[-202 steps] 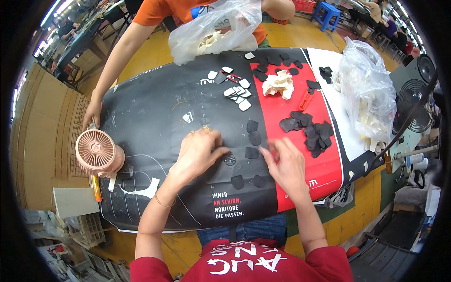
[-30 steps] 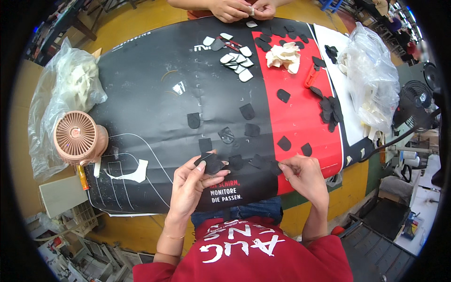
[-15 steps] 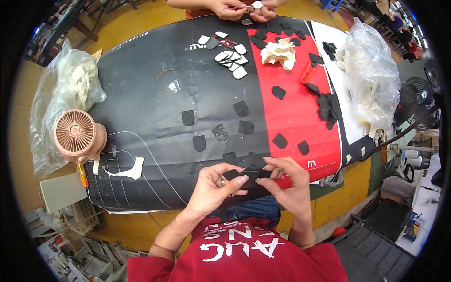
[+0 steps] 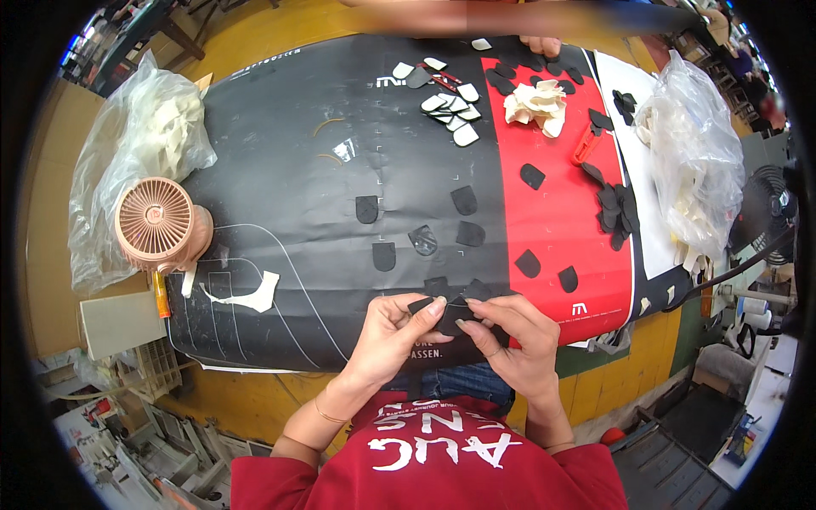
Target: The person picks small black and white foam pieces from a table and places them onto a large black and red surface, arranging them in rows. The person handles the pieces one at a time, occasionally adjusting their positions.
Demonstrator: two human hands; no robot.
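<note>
Sitting between both hands (image 4: pixel 393 336), black piece (image 4: pixel 456 320), fingertip-held

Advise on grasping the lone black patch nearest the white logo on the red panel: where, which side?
Pinch the black patch by its near edge, probably coming in low from that same side. It lies thin and flat on the red panel, so the rim offers the only lip; nothing covers it, and the neighbouring patch sits apart.

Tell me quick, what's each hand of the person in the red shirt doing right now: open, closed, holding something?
Left hand: closed, pinching a small black piece.
Right hand: closed, pinching what looks like the same piece.
</note>
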